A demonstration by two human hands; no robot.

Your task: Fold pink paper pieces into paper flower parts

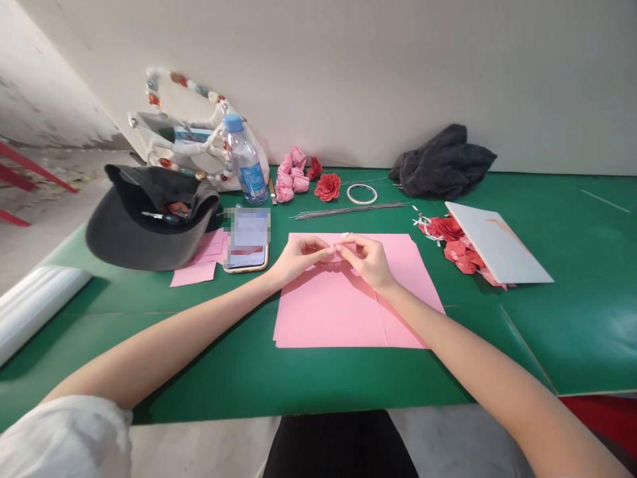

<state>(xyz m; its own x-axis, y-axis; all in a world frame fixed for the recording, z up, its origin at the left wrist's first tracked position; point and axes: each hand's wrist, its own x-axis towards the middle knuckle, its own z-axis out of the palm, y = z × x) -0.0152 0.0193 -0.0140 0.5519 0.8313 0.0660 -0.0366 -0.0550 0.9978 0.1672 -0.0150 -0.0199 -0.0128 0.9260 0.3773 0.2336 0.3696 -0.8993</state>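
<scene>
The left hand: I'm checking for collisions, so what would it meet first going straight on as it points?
Likely the right hand, facing it at the small pink paper; any gap is unclear.

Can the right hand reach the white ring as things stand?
Probably yes: nothing tall blocks the right hand from the white ring, though thin wires lie between and the hand would likely need to release the held pink paper.
</scene>
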